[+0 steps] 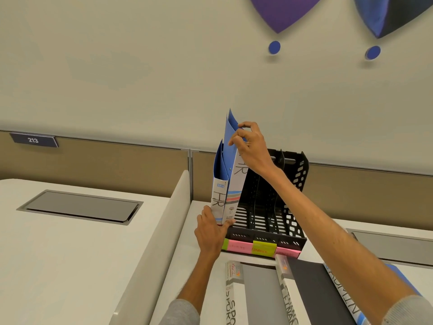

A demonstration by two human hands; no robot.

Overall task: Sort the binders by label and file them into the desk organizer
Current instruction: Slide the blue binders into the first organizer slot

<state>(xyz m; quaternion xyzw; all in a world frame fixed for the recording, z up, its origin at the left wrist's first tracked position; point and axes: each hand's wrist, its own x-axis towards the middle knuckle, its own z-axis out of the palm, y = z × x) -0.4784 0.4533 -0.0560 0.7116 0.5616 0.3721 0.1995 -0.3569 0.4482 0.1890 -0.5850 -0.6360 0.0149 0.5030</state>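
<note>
Two blue binders with white spines marked HR stand upright at the left end of the black desk organizer (276, 202). My right hand (248, 146) pinches the top of the taller HR binder (235, 184). My left hand (210, 233) holds the bottom of the shorter HR binder (219, 195). Coloured sticky labels (260, 248) run along the organizer's front edge; one reads FINANCE. The organizer's other slots hold nothing.
In front of the organizer lie a grey SPORTS binder (255, 292), a dark FINANCE binder (311, 289) and a blue ADMIN binder (344, 292). A low white divider (164, 221) separates this desk from the left one, which has a grey cable hatch (79, 206). A partition with sign 213 (32, 140) stands behind.
</note>
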